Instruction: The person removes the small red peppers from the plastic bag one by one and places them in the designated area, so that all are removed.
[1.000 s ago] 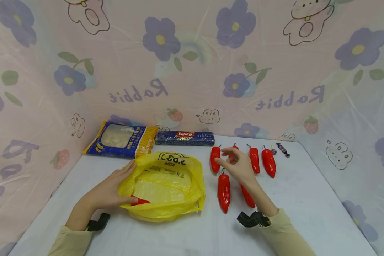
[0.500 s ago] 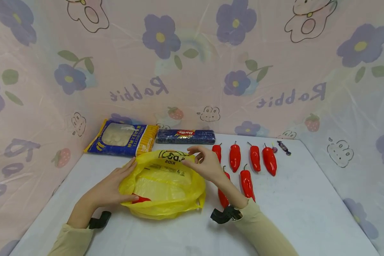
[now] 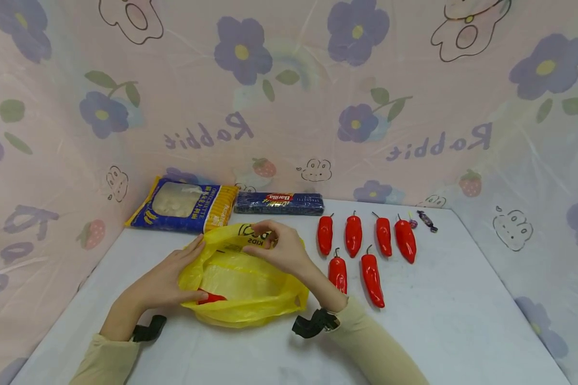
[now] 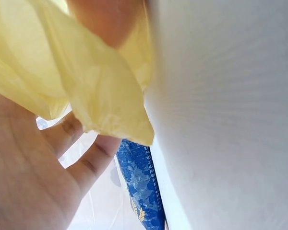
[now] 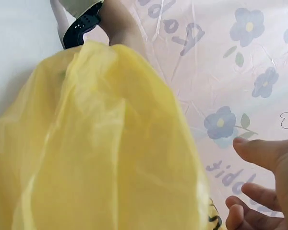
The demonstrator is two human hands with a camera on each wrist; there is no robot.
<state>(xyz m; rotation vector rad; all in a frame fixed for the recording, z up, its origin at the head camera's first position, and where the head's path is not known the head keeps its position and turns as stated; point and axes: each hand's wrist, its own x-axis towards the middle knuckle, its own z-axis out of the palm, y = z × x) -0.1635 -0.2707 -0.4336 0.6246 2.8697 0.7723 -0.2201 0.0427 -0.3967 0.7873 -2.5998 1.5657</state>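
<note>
The yellow plastic bag (image 3: 245,280) lies with its mouth spread wide, a red pepper (image 3: 212,297) partly showing inside at its near-left edge. My left hand (image 3: 161,280) is spread along the bag's left side, with thumb at the near rim beside that pepper and fingers against the far-left part. In the left wrist view, straight fingers (image 4: 93,160) touch the film from behind. Over the bag's far-right rim hovers my right hand (image 3: 284,251), loosely bent. Its thumb (image 5: 259,152) stands apart from the fingers, with nothing between them.
Several red peppers (image 3: 372,280) stand in two rows right of the bag. Beyond them lie a wrapped candy (image 3: 427,221) and a small lollipop (image 3: 412,223). A blue-and-yellow pasta bag (image 3: 183,207) and a dark blue spaghetti pack (image 3: 279,203) line the back edge.
My right hand has moved left from over the peppers, holding nothing, to above the bag's far-right rim. The left hand stays at the bag's left side.
</note>
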